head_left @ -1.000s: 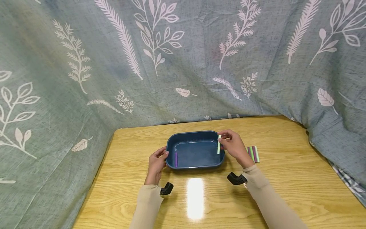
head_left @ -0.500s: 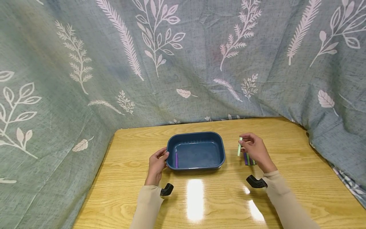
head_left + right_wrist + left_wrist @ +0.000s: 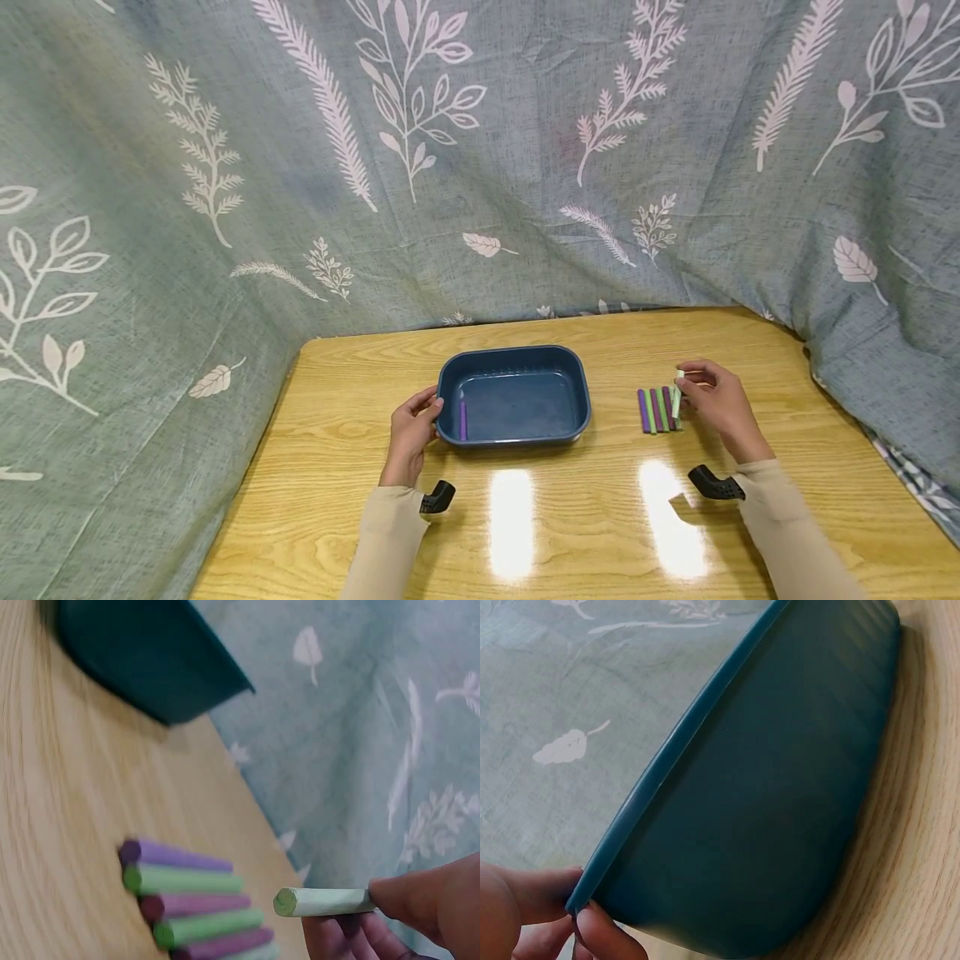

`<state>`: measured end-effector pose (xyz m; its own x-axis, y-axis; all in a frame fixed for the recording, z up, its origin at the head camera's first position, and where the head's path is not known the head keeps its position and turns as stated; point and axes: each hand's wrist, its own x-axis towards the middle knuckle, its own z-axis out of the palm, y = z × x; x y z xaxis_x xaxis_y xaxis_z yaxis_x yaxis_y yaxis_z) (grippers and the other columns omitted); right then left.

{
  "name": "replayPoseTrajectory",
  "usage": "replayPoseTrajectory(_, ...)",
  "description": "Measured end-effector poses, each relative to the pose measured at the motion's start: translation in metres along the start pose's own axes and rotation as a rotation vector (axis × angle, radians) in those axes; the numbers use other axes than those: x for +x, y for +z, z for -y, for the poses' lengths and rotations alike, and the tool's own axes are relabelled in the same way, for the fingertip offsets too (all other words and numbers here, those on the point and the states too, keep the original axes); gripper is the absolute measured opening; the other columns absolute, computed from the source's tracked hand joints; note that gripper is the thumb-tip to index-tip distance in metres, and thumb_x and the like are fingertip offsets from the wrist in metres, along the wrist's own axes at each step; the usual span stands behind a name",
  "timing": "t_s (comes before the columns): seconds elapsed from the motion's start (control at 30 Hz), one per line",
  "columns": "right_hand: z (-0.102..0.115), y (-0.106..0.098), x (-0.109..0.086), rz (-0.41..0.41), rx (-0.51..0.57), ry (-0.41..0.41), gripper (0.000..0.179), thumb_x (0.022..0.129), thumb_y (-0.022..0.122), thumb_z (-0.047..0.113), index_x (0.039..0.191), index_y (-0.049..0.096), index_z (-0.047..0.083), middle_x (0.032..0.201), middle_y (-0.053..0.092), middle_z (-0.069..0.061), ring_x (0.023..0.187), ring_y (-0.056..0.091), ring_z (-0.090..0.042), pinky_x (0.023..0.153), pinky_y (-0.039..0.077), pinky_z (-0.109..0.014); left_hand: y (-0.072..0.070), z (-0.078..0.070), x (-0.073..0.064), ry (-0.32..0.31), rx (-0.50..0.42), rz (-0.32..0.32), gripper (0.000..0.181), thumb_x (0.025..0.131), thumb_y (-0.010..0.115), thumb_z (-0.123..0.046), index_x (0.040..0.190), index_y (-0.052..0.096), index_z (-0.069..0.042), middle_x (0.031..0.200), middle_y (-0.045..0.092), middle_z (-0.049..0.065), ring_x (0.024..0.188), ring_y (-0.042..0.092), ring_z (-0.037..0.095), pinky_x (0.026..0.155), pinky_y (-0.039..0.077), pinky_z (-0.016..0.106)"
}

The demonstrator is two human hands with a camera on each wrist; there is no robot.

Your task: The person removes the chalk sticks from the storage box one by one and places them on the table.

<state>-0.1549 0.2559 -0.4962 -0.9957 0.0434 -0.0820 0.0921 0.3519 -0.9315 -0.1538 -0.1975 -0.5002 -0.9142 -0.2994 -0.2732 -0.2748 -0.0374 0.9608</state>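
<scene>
A dark blue plastic basin (image 3: 513, 400) stands on the table, and a purple chalk stick (image 3: 462, 421) lies inside it near the left wall. My left hand (image 3: 411, 429) pinches the basin's left rim between thumb and fingers; the left wrist view shows this grip on the rim (image 3: 660, 772). To the right of the basin, my right hand (image 3: 720, 404) pinches a pale green chalk stick (image 3: 330, 901) at one end. It is held just above the right end of a row of chalk sticks (image 3: 656, 410) in purple, green and maroon, lying side by side.
The wooden table (image 3: 585, 517) reaches back to a grey-green leaf-print curtain (image 3: 480, 167) behind and at both sides. A black wrist mount (image 3: 437, 497) sits at the left sleeve and another mount (image 3: 716, 483) at the right.
My right hand has moved right with the pale green chalk stick, from over the basin's right side to above the row of chalk sticks. My left hand stays on the basin's rim.
</scene>
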Motion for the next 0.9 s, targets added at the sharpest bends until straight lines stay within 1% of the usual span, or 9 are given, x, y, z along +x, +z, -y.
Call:
replayPoseTrajectory(0.17, -0.013, -0.01, 0.002, -0.018, -0.066, -0.012, 0.04, 0.111, 0.056, 0.013, 0.143, 0.052, -0.011, 0.126, 0.058, -0.03, 0.083, 0.063, 0.001, 0.072, 0.059, -0.026, 0.0, 0.001, 0.002, -0.005, 0.002, -0.01, 0.032, 0.104, 0.066, -0.005, 0.135, 0.068, 0.003, 0.109, 0.058, 0.007, 0.078, 0.059, 0.013, 0.054, 0.047, 0.02)
replayPoseTrajectory(0.27, -0.017, -0.013, 0.002, -0.018, -0.085, 0.005, 0.04, 0.111, 0.055, 0.013, 0.143, 0.052, -0.012, 0.126, 0.058, -0.031, 0.081, 0.063, -0.001, 0.07, 0.058, -0.027, 0.0, 0.002, 0.003, -0.011, 0.009, -0.013, 0.032, 0.104, 0.066, -0.006, 0.135, 0.068, 0.002, 0.11, 0.058, 0.007, 0.079, 0.058, 0.013, 0.054, 0.047, 0.02)
replayPoseTrajectory(0.43, -0.022, -0.014, 0.004, -0.012, -0.098, 0.033, 0.038, 0.111, 0.054, 0.009, 0.141, 0.052, -0.013, 0.124, 0.058, -0.032, 0.079, 0.063, -0.004, 0.068, 0.058, -0.027, -0.001, 0.002, 0.003, -0.008, 0.014, -0.008, 0.033, 0.105, 0.066, -0.008, 0.136, 0.067, 0.003, 0.111, 0.058, 0.008, 0.079, 0.059, 0.012, 0.054, 0.047, 0.02)
replayPoseTrajectory(0.6, -0.025, -0.013, 0.006, -0.014, -0.13, 0.03, 0.036, 0.11, 0.053, 0.005, 0.14, 0.052, -0.015, 0.124, 0.058, -0.035, 0.084, 0.063, -0.006, 0.068, 0.058, -0.024, -0.001, 0.003, 0.003, -0.008, 0.013, -0.005, 0.033, 0.105, 0.066, -0.007, 0.137, 0.067, 0.003, 0.112, 0.058, 0.008, 0.079, 0.059, 0.012, 0.055, 0.047, 0.02)
replayPoseTrajectory(0.7, -0.026, -0.012, 0.007, -0.012, -0.162, 0.023, 0.036, 0.11, 0.053, 0.005, 0.14, 0.053, -0.015, 0.124, 0.058, -0.036, 0.088, 0.064, -0.012, 0.069, 0.058, -0.024, 0.0, 0.002, 0.002, -0.012, 0.015, -0.006, 0.033, 0.105, 0.065, -0.007, 0.137, 0.067, 0.002, 0.113, 0.058, 0.009, 0.081, 0.059, 0.013, 0.055, 0.047, 0.02)
replayPoseTrajectory(0.9, -0.026, -0.01, 0.007, -0.006, -0.207, 0.001, 0.034, 0.11, 0.054, 0.005, 0.138, 0.055, -0.015, 0.122, 0.059, -0.037, 0.095, 0.068, -0.032, 0.07, 0.059, -0.028, 0.001, 0.001, 0.001, -0.005, 0.011, -0.007, 0.033, 0.105, 0.065, -0.007, 0.136, 0.067, 0.004, 0.112, 0.058, 0.009, 0.08, 0.059, 0.013, 0.055, 0.047, 0.02)
